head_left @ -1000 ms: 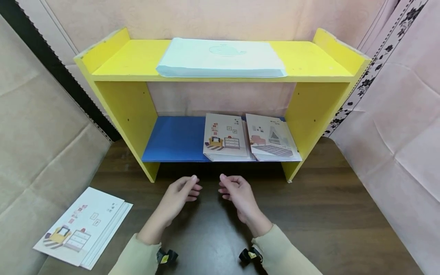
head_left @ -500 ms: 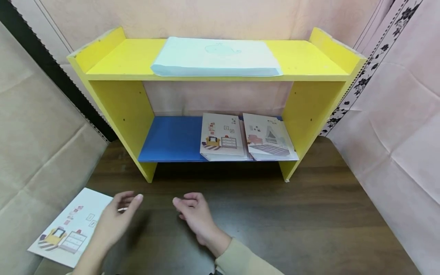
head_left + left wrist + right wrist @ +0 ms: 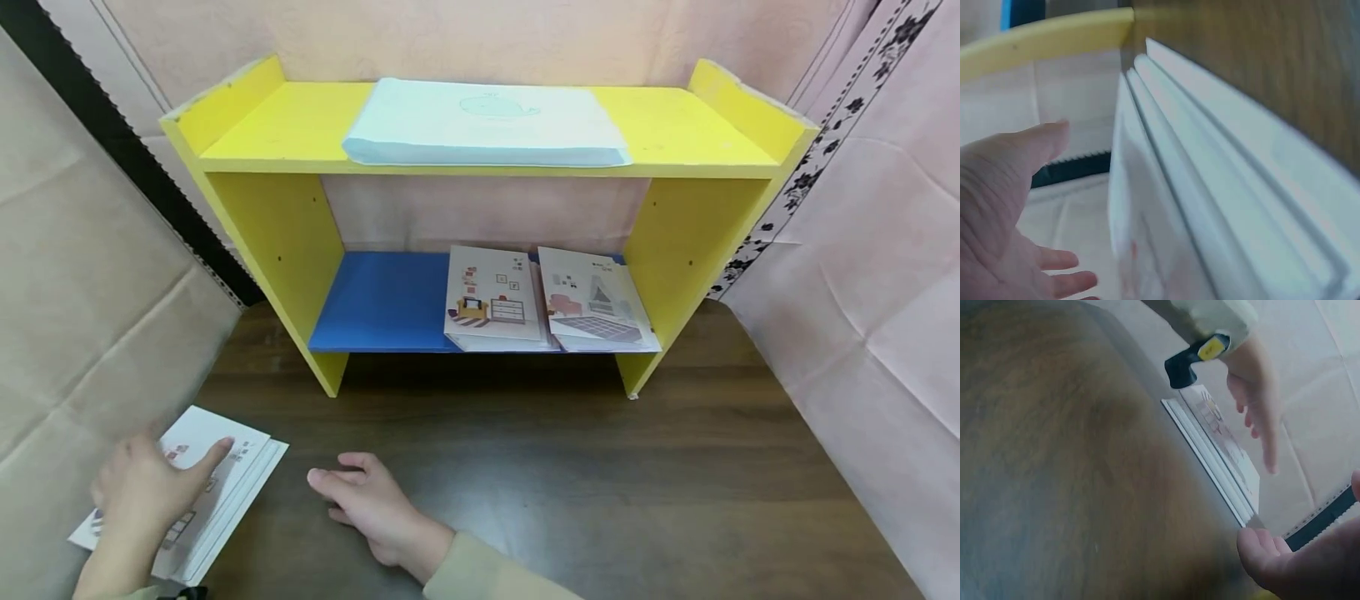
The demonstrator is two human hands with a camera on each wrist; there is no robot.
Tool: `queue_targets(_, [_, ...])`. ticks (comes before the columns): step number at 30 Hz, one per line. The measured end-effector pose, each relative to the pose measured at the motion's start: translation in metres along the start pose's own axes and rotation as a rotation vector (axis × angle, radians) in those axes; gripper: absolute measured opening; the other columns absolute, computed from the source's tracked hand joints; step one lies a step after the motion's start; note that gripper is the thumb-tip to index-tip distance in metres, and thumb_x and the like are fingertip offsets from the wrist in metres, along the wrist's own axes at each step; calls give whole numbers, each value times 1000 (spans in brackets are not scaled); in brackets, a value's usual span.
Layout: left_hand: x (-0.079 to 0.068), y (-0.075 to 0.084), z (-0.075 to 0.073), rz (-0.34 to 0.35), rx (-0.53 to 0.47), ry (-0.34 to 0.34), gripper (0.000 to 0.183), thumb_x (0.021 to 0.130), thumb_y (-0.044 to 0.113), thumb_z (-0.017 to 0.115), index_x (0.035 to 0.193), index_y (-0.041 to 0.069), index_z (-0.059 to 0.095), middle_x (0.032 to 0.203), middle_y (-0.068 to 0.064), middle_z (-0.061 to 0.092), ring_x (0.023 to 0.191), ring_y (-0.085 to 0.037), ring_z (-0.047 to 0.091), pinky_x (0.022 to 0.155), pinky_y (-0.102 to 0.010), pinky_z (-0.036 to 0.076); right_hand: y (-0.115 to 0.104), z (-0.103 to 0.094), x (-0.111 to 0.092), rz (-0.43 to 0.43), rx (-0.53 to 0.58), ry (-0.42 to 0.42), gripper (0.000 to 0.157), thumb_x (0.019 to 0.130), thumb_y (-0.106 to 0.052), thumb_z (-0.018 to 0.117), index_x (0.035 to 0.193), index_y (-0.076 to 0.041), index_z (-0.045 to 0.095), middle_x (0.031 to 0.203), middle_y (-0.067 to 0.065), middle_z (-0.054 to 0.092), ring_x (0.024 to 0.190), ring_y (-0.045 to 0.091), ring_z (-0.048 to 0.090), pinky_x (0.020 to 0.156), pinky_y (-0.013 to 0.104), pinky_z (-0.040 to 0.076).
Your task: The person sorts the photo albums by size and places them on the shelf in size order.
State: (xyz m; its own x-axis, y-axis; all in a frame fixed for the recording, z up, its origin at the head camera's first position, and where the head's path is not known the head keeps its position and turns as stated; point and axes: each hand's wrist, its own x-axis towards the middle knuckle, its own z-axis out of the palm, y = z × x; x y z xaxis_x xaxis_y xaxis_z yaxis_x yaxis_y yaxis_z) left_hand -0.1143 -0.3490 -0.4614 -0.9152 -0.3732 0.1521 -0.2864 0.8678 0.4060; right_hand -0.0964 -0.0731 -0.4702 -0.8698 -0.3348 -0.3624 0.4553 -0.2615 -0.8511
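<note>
A stack of thin white books [image 3: 243, 475] with furniture drawings on the top cover lies slanted on the table at the lower left. My left hand [image 3: 146, 487] is over the stack's left part, thumb spread from the fingers and partly hiding the cover. In the left wrist view, that hand's fingers stand apart from the cover, and the layered edges of the books [image 3: 1204, 181] show. To the right of the stack, my right hand [image 3: 375, 512] is raised over the table with loosely bent fingers and nothing held. The right wrist view shows the stack [image 3: 1216, 456] between both hands.
A yellow shelf unit [image 3: 262, 242] stands at the back. Two piles of similar books [image 3: 491, 292] lean on the right half of its blue lower board [image 3: 382, 304]. A pale blue whale-printed package [image 3: 480, 125] lies on top. Cloth [image 3: 97, 333] hangs close at left.
Both hands have moved left and toward the person from in front of the shelf. The left hand has come over the stack; the right hand has followed to near its right side.
</note>
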Motion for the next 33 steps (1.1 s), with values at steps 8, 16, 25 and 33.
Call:
queue_targets(8, [4,-10,-4,0,73,-219,114,79,71,60,128,-24,22,114,-52,28,102,-72,26,75,-73,23,10,10,0,73,70,-53,64,84,-25,77,133,-2,43,112,13,58,107,32,59,92,52,48])
queue_targets(16, [7,-5,-6,43,66,-433,110,81,73,57,123,-24,29,98,-39,48,87,-55,50,64,-63,39,21,12,-2,119,105,-91,72,86,-29,75,139,1,37,115,13,60,108,31,58,94,55,46])
queue_targets(25, [2,5,1,22,-165,-555,88,87,61,60,117,-19,36,82,-16,55,65,-23,58,51,-35,48,24,13,0,170,238,-138,92,89,-30,69,146,12,11,126,24,51,124,47,43,101,66,32])
queue_targets(33, [4,4,2,79,-125,-556,82,89,58,59,122,-15,43,85,-10,60,73,-21,57,59,-33,46,22,16,1,150,246,-66,89,86,-23,72,142,17,15,111,26,53,113,42,52,103,61,33])
